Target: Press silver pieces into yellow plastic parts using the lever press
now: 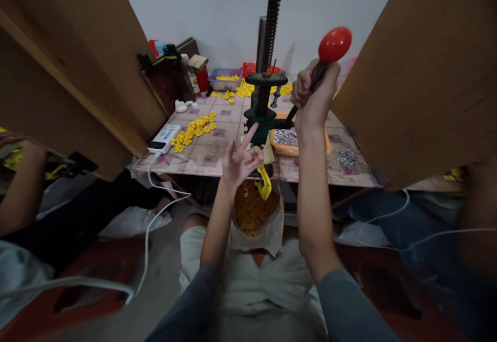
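Observation:
My right hand (315, 93) is wrapped round the lever (319, 72) of a green hand press (261, 119), below the lever's red knob (335, 44). In front of the press, my left hand (243, 165) has its fingers apart, one stretched upward and others bent. No object shows in it. A curved yellow plastic piece (264, 182) sits at the press's base, just right of my left hand. Below the table edge, a lined container (277, 225) on my lap holds many small yellow-brown pieces (252, 210).
Yellow flower-shaped pieces (194, 130) lie on the table's left, near a white power bank (164, 139) with a cable. An orange tray (285, 149) of small metal parts stands behind my right arm, with loose metal bits (348, 159) beside it. Boards flank both sides; people sit beyond.

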A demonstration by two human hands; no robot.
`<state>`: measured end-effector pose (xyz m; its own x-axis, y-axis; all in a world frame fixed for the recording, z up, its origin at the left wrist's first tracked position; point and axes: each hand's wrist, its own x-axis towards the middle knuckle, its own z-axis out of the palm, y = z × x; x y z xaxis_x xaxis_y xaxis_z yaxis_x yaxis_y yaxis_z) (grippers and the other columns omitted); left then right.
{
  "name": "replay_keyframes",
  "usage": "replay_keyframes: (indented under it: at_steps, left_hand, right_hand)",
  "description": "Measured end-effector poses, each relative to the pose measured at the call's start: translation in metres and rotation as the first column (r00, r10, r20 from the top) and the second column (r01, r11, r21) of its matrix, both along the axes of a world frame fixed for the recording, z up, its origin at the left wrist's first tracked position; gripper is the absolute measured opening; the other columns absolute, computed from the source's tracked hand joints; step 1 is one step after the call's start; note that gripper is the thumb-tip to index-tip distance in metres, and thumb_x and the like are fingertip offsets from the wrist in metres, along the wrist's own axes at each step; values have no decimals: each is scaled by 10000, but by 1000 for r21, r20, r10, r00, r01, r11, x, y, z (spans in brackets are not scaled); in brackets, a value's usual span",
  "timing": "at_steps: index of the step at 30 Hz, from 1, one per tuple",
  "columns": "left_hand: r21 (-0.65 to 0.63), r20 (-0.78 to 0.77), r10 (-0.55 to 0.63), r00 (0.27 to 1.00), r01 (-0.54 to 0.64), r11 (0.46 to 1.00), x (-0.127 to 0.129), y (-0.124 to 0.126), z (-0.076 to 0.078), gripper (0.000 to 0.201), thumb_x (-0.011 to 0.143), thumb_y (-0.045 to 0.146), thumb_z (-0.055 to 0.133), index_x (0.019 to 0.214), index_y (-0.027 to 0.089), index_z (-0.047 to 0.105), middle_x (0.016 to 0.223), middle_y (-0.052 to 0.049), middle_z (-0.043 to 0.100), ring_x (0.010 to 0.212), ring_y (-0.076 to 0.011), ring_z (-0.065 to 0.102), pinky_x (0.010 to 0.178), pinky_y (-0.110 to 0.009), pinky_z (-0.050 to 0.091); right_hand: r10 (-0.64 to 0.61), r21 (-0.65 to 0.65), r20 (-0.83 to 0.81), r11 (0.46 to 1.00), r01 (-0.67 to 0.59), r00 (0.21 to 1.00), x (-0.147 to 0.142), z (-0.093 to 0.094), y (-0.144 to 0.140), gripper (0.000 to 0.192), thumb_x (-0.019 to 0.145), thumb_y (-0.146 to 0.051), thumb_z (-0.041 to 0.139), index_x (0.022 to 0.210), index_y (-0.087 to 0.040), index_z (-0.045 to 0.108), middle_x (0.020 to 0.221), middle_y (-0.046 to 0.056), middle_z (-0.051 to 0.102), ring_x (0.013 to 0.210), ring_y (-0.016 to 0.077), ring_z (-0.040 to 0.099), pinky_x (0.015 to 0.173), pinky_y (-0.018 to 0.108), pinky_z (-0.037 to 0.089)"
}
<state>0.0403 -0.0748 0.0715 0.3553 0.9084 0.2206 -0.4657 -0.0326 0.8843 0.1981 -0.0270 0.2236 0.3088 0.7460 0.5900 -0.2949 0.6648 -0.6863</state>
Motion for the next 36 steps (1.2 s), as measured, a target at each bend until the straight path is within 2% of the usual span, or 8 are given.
replay_keyframes:
  at_steps: [4,8,15,18,22,29,33,36]
  left_hand:
    - [25,-16,-11,1000,11,1000,1,1,-3,1065,912,941,404,1758,298,330,957,-78,806,589,-164,509,692,-397,473]
    - [27,-4,-19,1000,19,999,3,0,-5,1102,904,955,398,1772,285,291,978,-88,807,632,-183,538,736,-414,478]
    - [6,7,-5,1000,4,1000,5,1,-8,1146,881,1007,325,1785,307,248,971,-83,789,654,-196,572,767,-428,484]
    - [15,21,-21,1000,21,1000,6,1,-9,1120,887,992,351,1775,314,271,984,-90,795,660,-199,555,781,-432,470]
    - [-34,143,-51,988,56,998,8,1,-9,1036,930,937,403,1742,293,367,960,-89,811,620,-173,516,765,-417,474]
    - [-206,439,-101,893,210,956,9,-6,-4,885,1046,826,265,1752,299,350,842,-52,802,514,-146,386,681,-359,436]
    - [-240,488,-89,869,231,943,12,-10,-6,874,1046,835,256,1739,317,382,809,-44,797,496,-144,379,663,-352,437]
    - [-250,523,-68,850,230,941,14,-8,-10,843,1051,829,260,1706,331,444,757,-27,772,466,-131,330,628,-346,428]
  right_hand:
    - [8,-2,-8,1000,-8,1000,1,-1,3,755,860,-988,419,611,-280,339,623,-39,198,575,146,56,526,331,63]
    - [26,20,-4,999,-26,1000,2,-1,4,741,853,-964,490,615,-279,339,624,-44,188,572,143,54,519,325,51]
    - [-13,-28,17,1000,13,1000,0,2,-2,751,875,-973,424,613,-279,308,631,-45,151,571,148,56,543,347,60]
    - [-22,-26,6,999,23,1000,-1,2,-1,766,861,-995,401,615,-276,303,631,-46,155,584,150,39,560,354,52]
    - [1,-23,8,1000,-1,1000,1,0,2,758,811,-1005,471,614,-287,329,619,-46,164,578,148,36,553,353,50]
    - [-7,-34,73,999,9,997,8,-1,8,810,745,-1085,454,643,-294,311,580,-32,163,534,164,121,495,368,94]
    - [19,20,68,1000,-20,998,10,-4,11,839,769,-1100,409,646,-278,301,600,-32,176,518,142,95,479,348,64]
    - [7,4,89,1000,-8,996,9,-5,10,851,770,-1113,366,669,-272,281,616,-28,174,515,144,122,478,337,81]
